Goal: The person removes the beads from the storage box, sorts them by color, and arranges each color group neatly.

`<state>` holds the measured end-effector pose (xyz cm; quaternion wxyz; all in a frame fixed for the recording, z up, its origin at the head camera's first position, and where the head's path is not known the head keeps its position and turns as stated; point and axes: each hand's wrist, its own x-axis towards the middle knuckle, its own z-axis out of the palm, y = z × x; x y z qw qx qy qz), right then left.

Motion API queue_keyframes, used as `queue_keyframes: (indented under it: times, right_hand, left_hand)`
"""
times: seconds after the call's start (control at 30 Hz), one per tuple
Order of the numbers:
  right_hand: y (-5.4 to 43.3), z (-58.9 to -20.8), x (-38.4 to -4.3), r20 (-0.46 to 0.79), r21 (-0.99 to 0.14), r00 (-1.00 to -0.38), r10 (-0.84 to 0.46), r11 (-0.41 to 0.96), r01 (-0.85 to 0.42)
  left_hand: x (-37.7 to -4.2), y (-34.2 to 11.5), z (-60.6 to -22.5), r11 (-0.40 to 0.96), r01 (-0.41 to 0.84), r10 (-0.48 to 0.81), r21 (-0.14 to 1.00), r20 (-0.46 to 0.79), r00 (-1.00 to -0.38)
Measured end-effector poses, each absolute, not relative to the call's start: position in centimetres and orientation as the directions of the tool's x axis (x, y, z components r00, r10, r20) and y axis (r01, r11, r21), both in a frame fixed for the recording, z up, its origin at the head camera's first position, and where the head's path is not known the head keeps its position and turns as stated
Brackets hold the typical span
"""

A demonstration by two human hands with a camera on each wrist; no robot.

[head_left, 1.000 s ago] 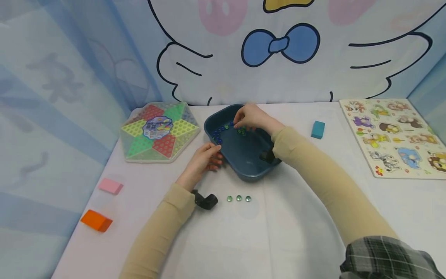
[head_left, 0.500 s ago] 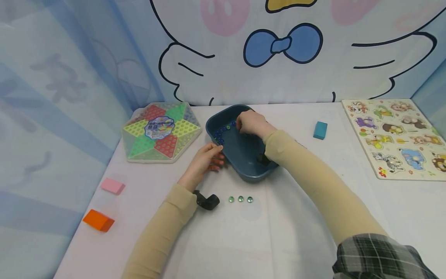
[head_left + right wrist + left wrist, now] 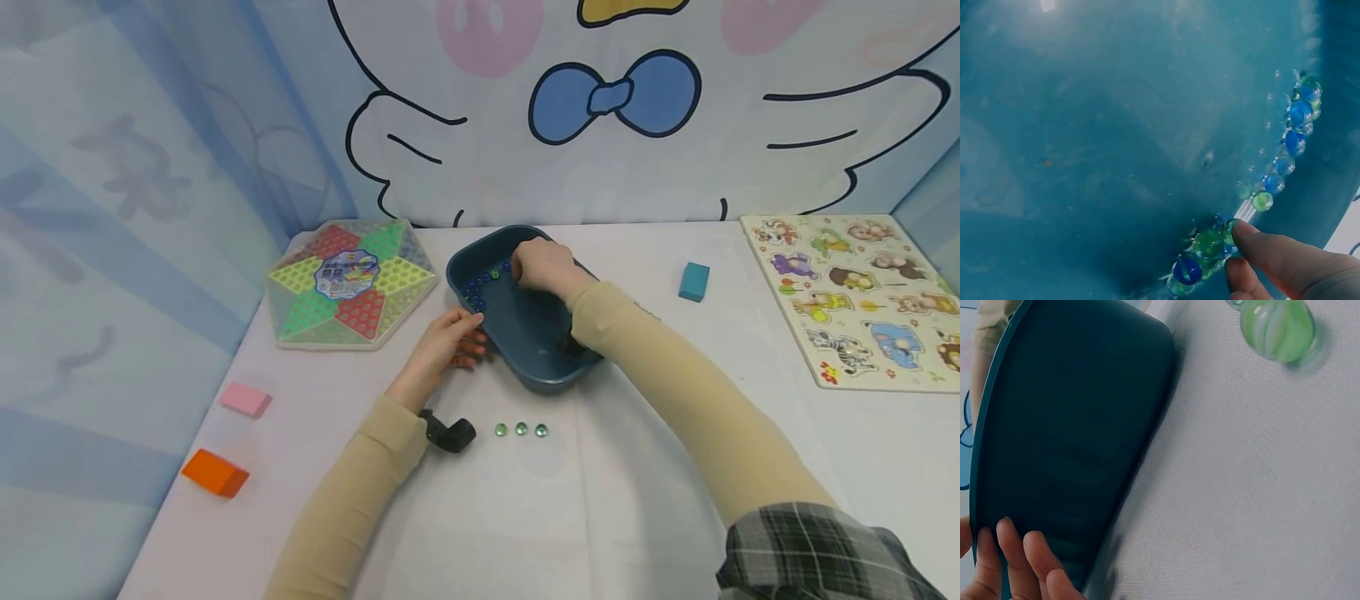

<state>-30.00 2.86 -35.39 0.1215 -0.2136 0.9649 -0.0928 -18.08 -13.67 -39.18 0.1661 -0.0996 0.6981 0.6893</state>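
Note:
A dark teal plastic basin (image 3: pixel 531 350) stands on the white table. Blue and green glass marbles (image 3: pixel 1300 112) lie in a curved line along its inner edge. My left hand (image 3: pixel 446 350) grips the basin's rim at the near left, thumb on top and fingers against the outer wall (image 3: pixel 1072 437). Reaching inside, my right hand (image 3: pixel 546 268) has thumb and finger on a green marble (image 3: pixel 1230 232) among a cluster of green and blue ones; the fingers partly hide it. Three greenish marbles (image 3: pixel 521 429) sit in a row on the cloth before the basin.
A hexagonal Chinese checkers box (image 3: pixel 348 287) lies to the left. Pink (image 3: pixel 246 400) and orange (image 3: pixel 215 473) blocks rest near the left edge, a blue block (image 3: pixel 693 282) right of the basin. An animal puzzle board (image 3: pixel 855 304) is at far right; a printed curtain (image 3: pixel 495 167) hangs behind.
My right hand has gone lower into the basin, fingers down at the marbles that showed beside it before. The left hand keeps its grip on the rim. The view has shifted slightly.

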Motion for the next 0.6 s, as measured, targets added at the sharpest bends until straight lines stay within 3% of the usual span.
queue_keyframes:
  times: [0.43,0.6]
  right_hand:
    - [3.1,-33.6,-29.7,-0.207,-0.285,-0.871,-0.445,0.879,-0.381]
    - [3.6,-32.0,-29.2,-0.23,-0.379,-0.857,-0.461,0.853,-0.358]
  left_hand:
    - [-18.0,-13.4,-39.3,0.022,-0.359,0.093,0.933,-0.36,-0.929]
    - [-17.9,-13.6,-39.3,0.029,-0.367,0.092,0.93,-0.368,-0.925]
